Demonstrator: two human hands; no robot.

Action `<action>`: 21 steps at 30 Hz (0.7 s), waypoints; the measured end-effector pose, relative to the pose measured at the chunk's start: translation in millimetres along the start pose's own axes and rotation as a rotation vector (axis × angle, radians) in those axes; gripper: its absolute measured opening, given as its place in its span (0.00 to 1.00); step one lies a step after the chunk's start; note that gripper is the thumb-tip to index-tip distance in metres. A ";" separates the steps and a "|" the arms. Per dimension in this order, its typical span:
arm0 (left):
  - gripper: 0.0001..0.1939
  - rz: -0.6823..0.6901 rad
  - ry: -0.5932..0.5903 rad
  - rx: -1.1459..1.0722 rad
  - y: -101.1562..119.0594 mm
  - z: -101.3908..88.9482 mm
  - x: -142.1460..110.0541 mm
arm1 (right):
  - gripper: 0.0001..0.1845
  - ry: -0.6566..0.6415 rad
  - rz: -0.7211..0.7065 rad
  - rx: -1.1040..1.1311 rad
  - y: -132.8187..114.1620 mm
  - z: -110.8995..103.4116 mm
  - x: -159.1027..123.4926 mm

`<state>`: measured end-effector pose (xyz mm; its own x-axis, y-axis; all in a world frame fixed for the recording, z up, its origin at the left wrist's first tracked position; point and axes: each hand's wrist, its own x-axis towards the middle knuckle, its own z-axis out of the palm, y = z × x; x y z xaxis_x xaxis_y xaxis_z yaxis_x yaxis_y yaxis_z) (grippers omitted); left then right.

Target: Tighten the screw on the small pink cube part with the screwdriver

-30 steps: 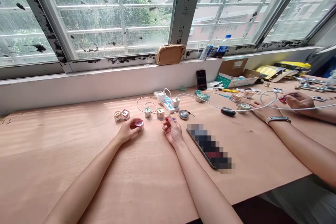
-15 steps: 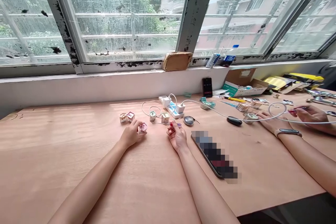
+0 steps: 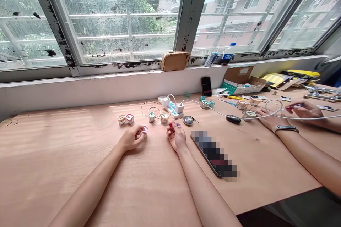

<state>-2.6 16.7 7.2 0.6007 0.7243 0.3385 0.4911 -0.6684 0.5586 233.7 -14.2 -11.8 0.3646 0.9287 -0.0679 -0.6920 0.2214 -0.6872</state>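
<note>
My left hand [image 3: 131, 138] rests on the wooden table [image 3: 149, 184] with its fingers curled round a small pink and white cube [image 3: 144, 131]. My right hand [image 3: 176, 135] is pinched on a thin pen-like tool [image 3: 170, 125] with a purple end, its tip lying toward the left. Two small cubes [image 3: 158, 117] sit just behind the tool. Another pair of cubes [image 3: 125, 119] stands to the left of my left hand.
A white power strip [image 3: 171, 106] with plugged chargers and looping white cables lies behind the cubes. A phone [image 3: 213, 153] lies flat right of my right arm. Another person's hands [image 3: 287, 113] work with a tool and cubes at the right. Boxes and clutter line the far right.
My left hand has turned the small cube slightly between its fingers. My right hand stays pinched on the tool. The camera view has shifted a little.
</note>
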 end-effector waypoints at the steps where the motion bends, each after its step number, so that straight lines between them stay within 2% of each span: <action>1: 0.14 0.005 -0.003 -0.001 -0.5 0.0 -0.4 | 0.23 0.001 0.001 0.003 0.1 0.1 0.2; 5: 0.12 0.030 0.049 0.066 -6.9 3.5 0.6 | 0.22 0.013 0.009 0.018 1.0 0.2 1.7; 15: 0.08 0.195 0.318 0.468 -13.4 7.1 7.9 | 0.24 0.016 0.008 0.008 2.8 0.6 3.5; 17: 0.07 0.207 0.326 0.507 -13.6 7.2 10.9 | 0.23 0.018 0.011 0.016 2.9 0.7 3.6; 21: 0.06 0.165 0.249 0.572 -15.0 6.1 21.6 | 0.22 0.015 0.018 0.028 3.2 0.6 3.8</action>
<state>6.8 41.3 1.5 0.5666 0.5759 0.5893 0.7048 -0.7093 0.0155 232.5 -9.8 -13.8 0.3610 0.9281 -0.0915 -0.7155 0.2127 -0.6654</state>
